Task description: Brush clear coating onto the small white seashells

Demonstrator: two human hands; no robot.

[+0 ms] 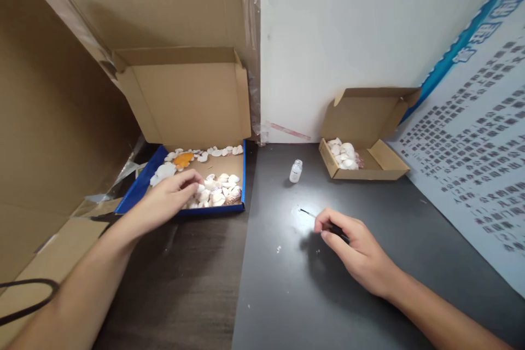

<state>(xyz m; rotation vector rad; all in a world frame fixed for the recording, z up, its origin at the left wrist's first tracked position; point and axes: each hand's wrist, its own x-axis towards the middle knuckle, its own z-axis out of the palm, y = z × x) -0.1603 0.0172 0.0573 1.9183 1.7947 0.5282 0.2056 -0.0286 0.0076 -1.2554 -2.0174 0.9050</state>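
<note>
My left hand reaches into a blue-edged cardboard box, its fingers curled and pinching at a white seashell in the near pile. White and brownish seashells are heaped around the fingertips, which partly hide the one they grip. My right hand is closed around a thin dark-handled paintbrush, its tip pointing left just over the grey mat. Beyond the brush tip stands a small clear glass bottle with whitish contents, uncapped.
Along the far side of the blue-edged box lie more shells and an orange scallop shell. A smaller open cardboard box holds white shells at the back right. White flecks dot the grey mat. Cardboard and a printed poster wall the sides.
</note>
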